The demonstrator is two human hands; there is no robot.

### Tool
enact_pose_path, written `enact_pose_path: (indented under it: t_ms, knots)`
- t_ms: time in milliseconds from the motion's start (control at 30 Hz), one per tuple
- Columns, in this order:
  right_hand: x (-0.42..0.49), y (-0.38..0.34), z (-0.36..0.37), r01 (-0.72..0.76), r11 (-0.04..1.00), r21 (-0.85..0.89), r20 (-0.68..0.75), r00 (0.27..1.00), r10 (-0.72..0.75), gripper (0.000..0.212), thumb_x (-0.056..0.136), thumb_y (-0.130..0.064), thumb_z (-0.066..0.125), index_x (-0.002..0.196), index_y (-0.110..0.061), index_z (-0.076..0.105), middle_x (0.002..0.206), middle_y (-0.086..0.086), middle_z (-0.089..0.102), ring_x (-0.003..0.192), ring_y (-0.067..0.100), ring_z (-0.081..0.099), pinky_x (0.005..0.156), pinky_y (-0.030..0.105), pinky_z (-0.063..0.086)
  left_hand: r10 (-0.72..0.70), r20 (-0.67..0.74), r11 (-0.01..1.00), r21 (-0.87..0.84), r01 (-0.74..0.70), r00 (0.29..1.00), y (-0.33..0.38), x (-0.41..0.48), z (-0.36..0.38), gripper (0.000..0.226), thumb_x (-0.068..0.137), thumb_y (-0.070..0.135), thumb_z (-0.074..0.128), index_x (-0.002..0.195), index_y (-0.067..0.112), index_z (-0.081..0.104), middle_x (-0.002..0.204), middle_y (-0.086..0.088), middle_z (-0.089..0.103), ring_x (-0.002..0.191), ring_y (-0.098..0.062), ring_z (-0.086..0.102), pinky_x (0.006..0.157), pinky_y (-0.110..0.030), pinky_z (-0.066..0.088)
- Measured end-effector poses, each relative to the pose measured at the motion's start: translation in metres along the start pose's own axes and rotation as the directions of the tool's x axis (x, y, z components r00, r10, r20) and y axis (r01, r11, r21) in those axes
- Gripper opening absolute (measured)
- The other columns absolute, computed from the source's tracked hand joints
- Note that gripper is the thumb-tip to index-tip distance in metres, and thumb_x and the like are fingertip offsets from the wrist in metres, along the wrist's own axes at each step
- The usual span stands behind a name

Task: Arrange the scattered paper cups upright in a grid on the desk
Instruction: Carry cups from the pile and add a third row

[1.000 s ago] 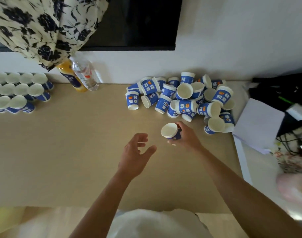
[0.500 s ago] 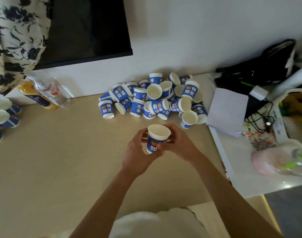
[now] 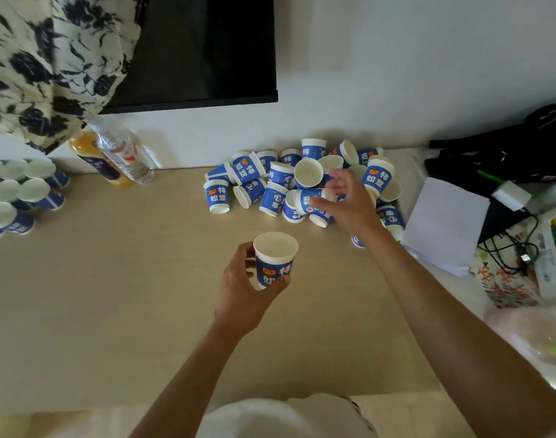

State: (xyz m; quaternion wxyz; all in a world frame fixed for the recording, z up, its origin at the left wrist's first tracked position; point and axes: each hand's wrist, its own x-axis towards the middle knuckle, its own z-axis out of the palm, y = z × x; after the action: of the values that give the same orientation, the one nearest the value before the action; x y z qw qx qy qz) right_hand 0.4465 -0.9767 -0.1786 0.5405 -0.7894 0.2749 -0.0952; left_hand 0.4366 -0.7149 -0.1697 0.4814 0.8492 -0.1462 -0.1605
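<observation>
Left hand (image 3: 241, 295): we grip the held cup (image 3: 275, 254) low on its blue band, with our thumb on the near side and our fingers curled round the far side.
Held cup: upright, mouth up and white inside, held over the middle of the desk (image 3: 112, 295), well apart from the other cups.
Right hand (image 3: 352, 203): we reach into the pile, thumb and curled fingers pinching the lying cup (image 3: 305, 199), which rests on its side near the front of the heap.
Pile of cups (image 3: 279, 172): heaped at the back of the desk against the wall, right of centre. Most are on their sides with mouths turned every way, touching and overlapping.
Grid of cups (image 3: 33, 189): at the desk's far left edge, upright and rim to rim in rows, partly cut off by the frame.
Writing: each cup has a blue band with an orange fruit and white Chinese characters. We read 柿 and 如 on the held cup, and 心 and 事 on one in the pile.
Bottles: a clear water bottle (image 3: 124, 159) and an orange drink bottle (image 3: 102, 167) touch each other at the wall, between grid and pile. Their labels are too small for us to read.
Right of the desk: white paper sheets (image 3: 444, 222), a black bag (image 3: 507, 147), a white charger (image 3: 510, 195) and dark cables (image 3: 507, 248).
Above: a dark screen (image 3: 207, 49), with flowered cloth (image 3: 49, 58) over its left side.
</observation>
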Motion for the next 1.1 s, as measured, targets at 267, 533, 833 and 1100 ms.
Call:
enact_pose_path:
  t_ms: [267, 533, 833, 1100]
  knots:
    - [0.102, 0.004, 0.034, 0.178, 0.543, -0.82, 0.095, 0.98, -0.177, 0.093, 0.065, -0.054, 0.086, 0.135, -0.01, 0.043, 0.138, 0.014, 0.051, 0.129, 0.035, 0.045, 0.101, 0.047, 0.04, -0.044, -0.065, 0.999, -0.034, 0.042, 0.997, -0.009, -0.008, -0.017, 0.066, 0.069, 0.034, 0.086, 0.125, 0.027, 0.053, 0.113, 0.018, 0.066, 0.104, -0.004, 0.062, 0.086, -0.035, 0.056]
    - [0.12, 0.017, 0.051, 0.19, 0.382, -0.904, 0.12, 0.973, -0.199, 0.092, 0.062, -0.057, 0.086, 0.13, -0.008, 0.049, 0.13, 0.017, 0.059, 0.125, 0.038, 0.05, 0.107, 0.053, 0.038, -0.035, -0.128, 0.999, -0.04, 0.03, 0.991, -0.006, -0.006, -0.029, 0.068, 0.066, 0.049, 0.077, 0.125, 0.03, 0.052, 0.114, 0.019, 0.065, 0.104, -0.008, 0.064, 0.085, -0.04, 0.057]
    - [0.118, 0.002, 0.038, 0.201, 0.531, -0.823, 0.054, 0.959, -0.28, 0.076, 0.065, -0.041, 0.086, 0.125, -0.012, 0.048, 0.121, 0.011, 0.061, 0.111, 0.034, 0.06, 0.093, 0.046, 0.041, -0.077, -0.149, 0.997, -0.037, 0.072, 0.986, -0.008, 0.001, -0.035, 0.064, 0.072, 0.026, 0.089, 0.126, 0.027, 0.053, 0.115, 0.017, 0.066, 0.105, -0.005, 0.063, 0.088, -0.039, 0.056]
    - [0.088, -0.029, 0.001, 0.191, 0.846, -0.498, -0.133, 0.947, -0.292, 0.069, 0.07, -0.029, 0.083, 0.125, -0.013, 0.045, 0.121, 0.005, 0.055, 0.102, 0.025, 0.057, 0.092, 0.046, 0.048, -0.093, -0.183, 0.994, -0.074, 0.081, 0.979, 0.001, -0.001, -0.036, 0.064, 0.073, 0.026, 0.088, 0.127, 0.028, 0.053, 0.115, 0.018, 0.066, 0.103, 0.002, 0.062, 0.087, -0.033, 0.056]
